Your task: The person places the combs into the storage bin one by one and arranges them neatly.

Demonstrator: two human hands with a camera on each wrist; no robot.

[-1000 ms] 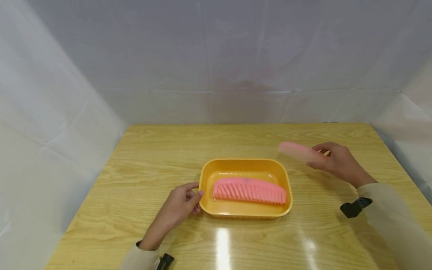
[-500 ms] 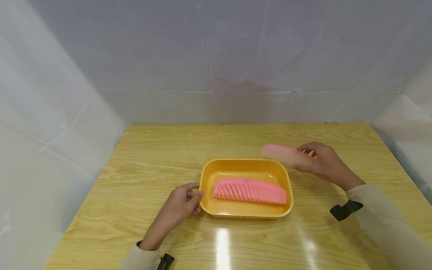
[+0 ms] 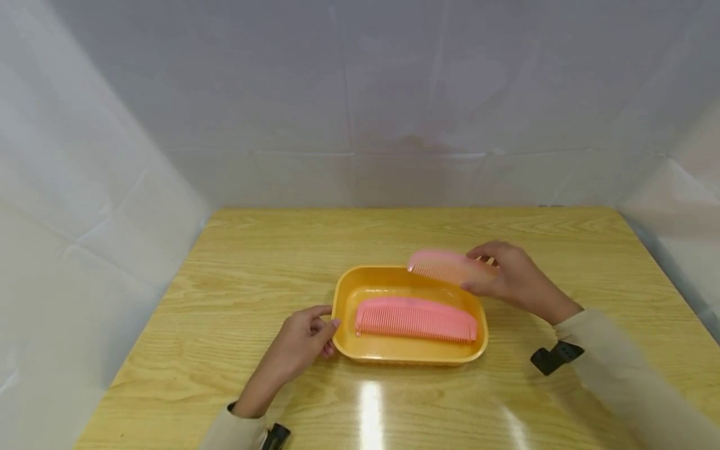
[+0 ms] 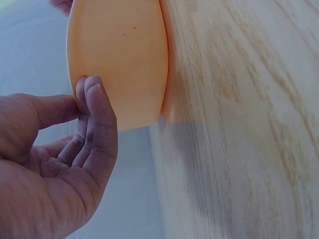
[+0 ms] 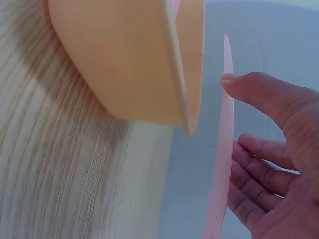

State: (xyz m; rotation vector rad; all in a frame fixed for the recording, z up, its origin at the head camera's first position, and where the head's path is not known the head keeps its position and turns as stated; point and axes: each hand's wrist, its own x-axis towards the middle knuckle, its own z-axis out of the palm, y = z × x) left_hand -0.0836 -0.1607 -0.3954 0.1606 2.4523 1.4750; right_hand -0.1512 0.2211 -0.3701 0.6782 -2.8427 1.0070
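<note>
A yellow oblong tub stands on the wooden table, with a pink comb lying inside, teeth toward the person. My left hand pinches the tub's left rim between thumb and fingers; the left wrist view shows the fingertips against the tub's outer wall. Over the tub's far right rim, my right hand holds a second pink comb by its right end. In the right wrist view this comb appears edge-on, thumb on one side and fingers on the other, beside the tub and apart from it.
The wooden table extends on all sides of the tub. White sheeting hangs behind the table's far edge and along both sides. Dark straps sit at both wrists over light sleeves.
My right hand has carried the second comb leftward, from the table's right side to above the tub's far right rim. The left hand, the tub and the comb inside have stayed in place.
</note>
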